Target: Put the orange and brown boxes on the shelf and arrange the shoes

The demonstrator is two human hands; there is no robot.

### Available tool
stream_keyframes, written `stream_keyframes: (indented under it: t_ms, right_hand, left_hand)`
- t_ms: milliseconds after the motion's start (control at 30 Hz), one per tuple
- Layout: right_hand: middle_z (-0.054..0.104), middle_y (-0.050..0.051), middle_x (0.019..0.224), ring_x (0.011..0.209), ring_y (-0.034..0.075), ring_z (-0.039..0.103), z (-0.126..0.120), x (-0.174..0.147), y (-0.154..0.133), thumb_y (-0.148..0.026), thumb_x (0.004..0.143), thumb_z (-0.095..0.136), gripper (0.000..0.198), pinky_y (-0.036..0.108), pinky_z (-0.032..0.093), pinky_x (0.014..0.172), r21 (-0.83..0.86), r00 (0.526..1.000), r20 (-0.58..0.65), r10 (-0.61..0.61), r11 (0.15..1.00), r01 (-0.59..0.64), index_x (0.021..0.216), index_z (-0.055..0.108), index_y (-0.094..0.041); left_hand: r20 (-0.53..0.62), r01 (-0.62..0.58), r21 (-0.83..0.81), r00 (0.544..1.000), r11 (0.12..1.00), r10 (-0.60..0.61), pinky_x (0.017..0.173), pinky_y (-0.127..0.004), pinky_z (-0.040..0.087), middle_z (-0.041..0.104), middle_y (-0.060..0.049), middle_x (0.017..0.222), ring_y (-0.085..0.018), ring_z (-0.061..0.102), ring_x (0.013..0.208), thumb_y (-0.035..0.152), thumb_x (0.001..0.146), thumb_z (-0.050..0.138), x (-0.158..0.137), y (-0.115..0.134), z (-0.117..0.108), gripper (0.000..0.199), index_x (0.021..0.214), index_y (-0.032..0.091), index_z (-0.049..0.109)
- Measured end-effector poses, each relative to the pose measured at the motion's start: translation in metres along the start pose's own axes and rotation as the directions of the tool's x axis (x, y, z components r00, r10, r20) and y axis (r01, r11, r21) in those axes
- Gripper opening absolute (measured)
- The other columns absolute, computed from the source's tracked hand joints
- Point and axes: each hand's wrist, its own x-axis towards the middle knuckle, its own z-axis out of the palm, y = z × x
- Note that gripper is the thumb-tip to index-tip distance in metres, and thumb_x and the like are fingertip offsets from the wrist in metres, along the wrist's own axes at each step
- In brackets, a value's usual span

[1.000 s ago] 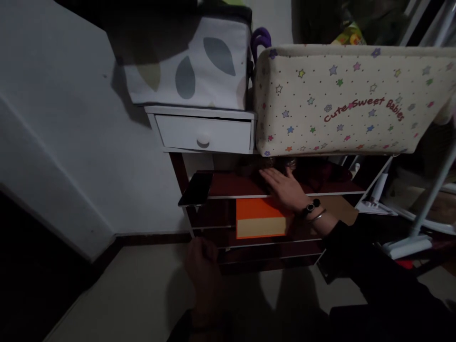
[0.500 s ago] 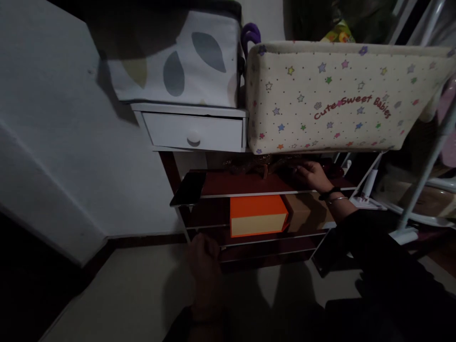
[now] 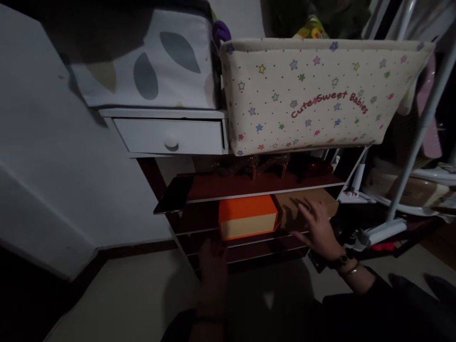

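Observation:
My right hand (image 3: pixel 318 232) is open, fingers spread, in front of a brown cardboard box (image 3: pixel 290 202) on the middle shelf. Whether the fingertips touch the box I cannot tell. An orange box (image 3: pixel 247 209) with a pale front stands left of it. Low in front of the rack's left part is my left hand (image 3: pixel 213 261), dim, its fingers loosely apart and nothing visible in them. Above, the dark red top shelf (image 3: pixel 224 188) bears a pair of glittery high-heeled shoes (image 3: pixel 253 168) and dark red glossy shoes (image 3: pixel 317 167).
A phone-like black slab (image 3: pixel 174 194) juts over the top shelf's left edge. Above are a white drawer (image 3: pixel 169 135), a leaf-patterned box (image 3: pixel 178 90) and a star-patterned fabric bin (image 3: pixel 270 114). A pale metal pole (image 3: pixel 415 142) rises at right, the wall at left.
My right hand has left the shoes on the top shelf, come down to the cardboard box and spread its fingers. My left hand has loosened from a curled shape. The view has shifted right.

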Motion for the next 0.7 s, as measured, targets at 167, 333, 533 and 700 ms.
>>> stream_keyframes:
  t_ms: [167,333,533,700]
  right_hand:
    - [0.031,0.026,0.172,0.156,0.049,0.036,0.040,-0.021,0.001,-0.017,0.090,0.076,0.078,0.084,0.035,0.112,-0.268,0.977,0.210,-0.023,0.960,0.080,0.159,0.046,-0.036]
    - [0.043,0.021,0.166,0.150,0.043,0.044,0.052,-0.016,0.013,-0.014,0.093,0.071,0.071,0.083,0.032,0.114,-0.326,0.984,0.167,-0.055,0.939,0.108,0.156,0.052,-0.041]
    - [0.026,0.015,0.175,0.148,0.041,0.045,0.015,-0.051,0.003,-0.011,0.089,0.078,0.085,0.082,0.024,0.120,-0.224,0.990,0.067,-0.128,0.965,0.140,0.159,0.046,-0.048]
    - [0.031,0.002,0.175,0.148,0.037,0.048,-0.067,-0.116,-0.013,-0.012,0.088,0.079,0.094,0.078,0.018,0.127,-0.009,0.991,0.098,-0.092,0.996,0.093,0.158,0.040,-0.062]
  left_hand:
    - [0.142,0.371,-0.178,0.926,0.912,-0.349,0.115,-0.049,0.047,0.065,-0.012,0.123,-0.025,0.066,0.125,0.040,0.100,0.050,-0.009,-0.015,0.022,0.018,0.108,0.027,0.058]
    - [0.108,0.325,-0.207,0.945,0.923,-0.309,0.122,-0.050,0.042,0.065,-0.010,0.121,-0.024,0.065,0.127,0.047,0.100,0.052,-0.003,0.000,0.020,0.021,0.102,0.027,0.057]
    - [0.076,0.202,-0.201,0.979,0.959,-0.190,0.122,-0.053,0.042,0.063,-0.011,0.126,-0.025,0.063,0.127,0.051,0.096,0.055,0.008,0.028,-0.012,0.028,0.110,0.027,0.058]
    - [0.007,0.097,-0.246,0.995,0.964,-0.098,0.112,-0.050,0.050,0.063,-0.008,0.124,-0.022,0.067,0.115,0.047,0.086,0.068,0.014,0.043,-0.038,0.035,0.111,0.027,0.054]
